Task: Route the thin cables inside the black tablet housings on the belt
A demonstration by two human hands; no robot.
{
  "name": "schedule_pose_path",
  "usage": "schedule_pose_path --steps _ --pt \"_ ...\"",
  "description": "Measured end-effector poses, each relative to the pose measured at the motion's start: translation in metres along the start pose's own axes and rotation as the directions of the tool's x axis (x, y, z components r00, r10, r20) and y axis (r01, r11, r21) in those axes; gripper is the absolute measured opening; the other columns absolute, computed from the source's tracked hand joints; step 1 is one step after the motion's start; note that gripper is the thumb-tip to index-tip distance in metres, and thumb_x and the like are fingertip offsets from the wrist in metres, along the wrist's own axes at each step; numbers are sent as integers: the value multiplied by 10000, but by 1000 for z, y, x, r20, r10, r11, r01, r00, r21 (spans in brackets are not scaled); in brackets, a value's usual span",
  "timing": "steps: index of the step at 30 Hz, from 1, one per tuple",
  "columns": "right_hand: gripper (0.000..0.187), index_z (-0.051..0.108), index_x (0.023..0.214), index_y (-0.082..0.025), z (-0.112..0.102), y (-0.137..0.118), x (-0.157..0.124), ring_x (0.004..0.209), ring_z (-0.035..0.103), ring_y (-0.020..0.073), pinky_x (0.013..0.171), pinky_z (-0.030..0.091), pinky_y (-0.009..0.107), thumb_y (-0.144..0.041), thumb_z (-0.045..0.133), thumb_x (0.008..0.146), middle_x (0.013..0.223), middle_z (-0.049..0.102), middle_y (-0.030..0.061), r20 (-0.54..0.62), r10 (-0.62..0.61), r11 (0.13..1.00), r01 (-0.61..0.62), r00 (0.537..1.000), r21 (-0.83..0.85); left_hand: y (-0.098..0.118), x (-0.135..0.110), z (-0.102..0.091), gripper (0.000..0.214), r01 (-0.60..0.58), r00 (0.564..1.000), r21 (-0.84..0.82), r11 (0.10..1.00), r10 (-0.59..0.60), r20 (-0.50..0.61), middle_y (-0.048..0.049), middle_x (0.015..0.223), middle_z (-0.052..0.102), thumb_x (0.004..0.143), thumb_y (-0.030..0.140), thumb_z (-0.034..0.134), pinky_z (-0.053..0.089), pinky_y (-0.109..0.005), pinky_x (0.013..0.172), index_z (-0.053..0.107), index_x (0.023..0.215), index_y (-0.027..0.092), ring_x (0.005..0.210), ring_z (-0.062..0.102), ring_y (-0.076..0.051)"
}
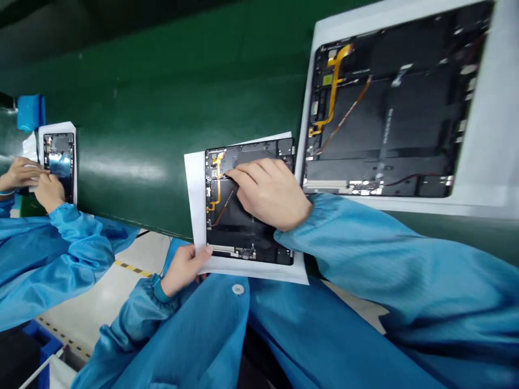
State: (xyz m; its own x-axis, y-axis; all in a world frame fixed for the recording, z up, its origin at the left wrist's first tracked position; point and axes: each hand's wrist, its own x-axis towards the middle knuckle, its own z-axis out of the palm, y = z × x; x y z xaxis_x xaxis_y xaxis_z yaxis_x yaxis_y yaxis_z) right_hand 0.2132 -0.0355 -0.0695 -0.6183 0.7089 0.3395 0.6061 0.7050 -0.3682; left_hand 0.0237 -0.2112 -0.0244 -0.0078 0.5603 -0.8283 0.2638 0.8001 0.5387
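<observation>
An opened tablet point(227, 227) with a white frame lies at the near edge of the green belt, its black inside and a yellow flex cable point(219, 186) showing. My left hand point(184, 268) grips its lower left corner, thumb on the white rim. My right hand point(270, 192) rests on the tablet's inside, fingers pressed together with the tips pinched at a small part near the flex cable. What the fingertips hold is too small to make out.
A second, larger-looking opened tablet point(478, 162) lies on the green belt point(141, 124) at the right. At the far left a co-worker's hands point(34, 181) in blue sleeves work on another opened tablet point(60, 162). A blue box point(30, 112) stands behind. Floor with yellow-black tape point(130, 267) shows below.
</observation>
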Motion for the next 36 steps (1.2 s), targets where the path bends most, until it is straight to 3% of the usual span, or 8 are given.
schedule_pose_path --steps 5,11,19,23,27,29,32,36 --pt "320 721 1187 -145 -9 -3 9 997 571 268 855 410 409 -116 488 969 1129 742 139 -38 -28 999 27 999 -41 12 -2 0 621 -132 974 15 991 132 -186 20 510 534 854 814 498 386 -254 455 537 731 206 452 494 -127" --pt "355 713 1227 -155 -38 12 12 1046 607 275 879 450 417 -110 500 946 1146 735 149 -199 67 997 -74 978 -26 60 11 -37 550 -248 913 93 964 265 -310 30 513 528 832 767 552 409 -276 459 536 740 225 452 510 -150" --pt "324 671 1203 -184 -71 94 -33 1006 613 312 869 459 444 -179 491 934 1095 709 167 -388 284 938 -337 877 -76 60 9 -168 482 -239 689 267 933 357 -630 32 540 509 854 674 578 358 -266 475 583 789 196 487 465 -146" --pt "328 669 1197 -166 -78 136 -54 944 596 334 787 424 433 -190 530 902 1075 696 222 -422 405 851 -503 811 -150 65 8 -207 391 7 606 516 856 407 -684 -18 577 549 898 570 518 413 -305 548 563 746 212 583 558 -219" --pt "315 719 1095 -137 -73 158 -59 789 558 322 672 360 427 -189 619 802 954 668 236 -458 522 734 -652 720 -188 90 15 -168 308 151 408 802 577 703 -583 -181 1172 683 909 414 579 515 -492 920 626 1101 178 1129 642 -398" --pt "290 735 1042 -127 -70 164 -58 687 496 271 630 315 413 -194 628 781 879 644 216 -450 566 691 -695 691 -197 109 26 -124 346 -23 485 864 503 761 -430 -215 1269 674 960 384 543 495 -520 1018 607 1219 163 1206 628 -386" --pt "261 743 972 -112 -68 170 -55 591 376 192 599 260 401 -164 617 749 804 619 190 -463 588 650 -728 664 -217 144 52 -50 233 -338 747 752 566 648 -152 -95 1007 777 986 364 540 561 -396 894 669 1107 212 932 735 -254" --pt "220 748 910 -88 -75 171 -50 567 338 168 593 231 399 -168 631 740 717 590 170 -369 661 591 -757 653 -279 191 90 25 321 -381 842 738 556 538 29 -106 948 792 1026 413 472 559 -391 879 702 985 192 955 759 -275"
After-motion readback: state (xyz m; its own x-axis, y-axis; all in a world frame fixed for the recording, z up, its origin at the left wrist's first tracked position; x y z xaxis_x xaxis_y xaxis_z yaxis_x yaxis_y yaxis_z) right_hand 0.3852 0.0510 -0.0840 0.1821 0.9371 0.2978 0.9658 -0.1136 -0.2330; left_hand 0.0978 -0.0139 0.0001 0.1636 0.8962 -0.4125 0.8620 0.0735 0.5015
